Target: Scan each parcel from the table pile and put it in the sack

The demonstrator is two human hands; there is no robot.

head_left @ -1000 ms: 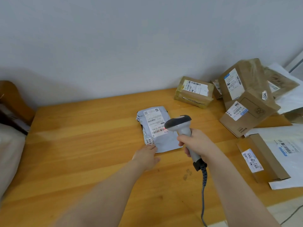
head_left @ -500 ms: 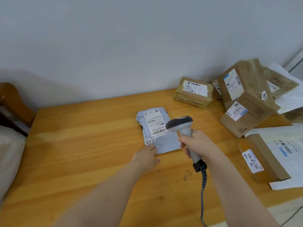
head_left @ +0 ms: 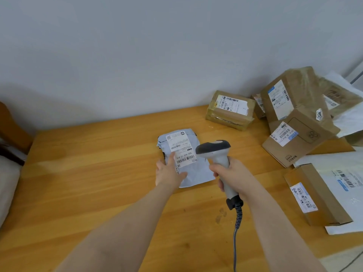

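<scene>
A grey poly-mailer parcel (head_left: 196,173) with a white barcode label lies flat on the wooden table (head_left: 98,173). My left hand (head_left: 169,173) rests palm down on its near left corner, index finger along the label, holding it against the table. My right hand (head_left: 233,175) grips a grey handheld scanner (head_left: 216,152) whose dark head hovers just right of the label, pointing left at it. Its coiled cable (head_left: 237,218) hangs toward me. The pile of parcels (head_left: 298,122) is at the right.
Brown boxes (head_left: 229,108) stand against the wall at the back right. A flat box (head_left: 314,195) and white mailers (head_left: 345,183) lie at the right edge. A pale fabric shape (head_left: 7,193) and dark wooden furniture (head_left: 11,126) are at the left edge.
My left hand slid forward from the parcel's near edge onto its corner and label. The scanner stayed almost still beside the label.
</scene>
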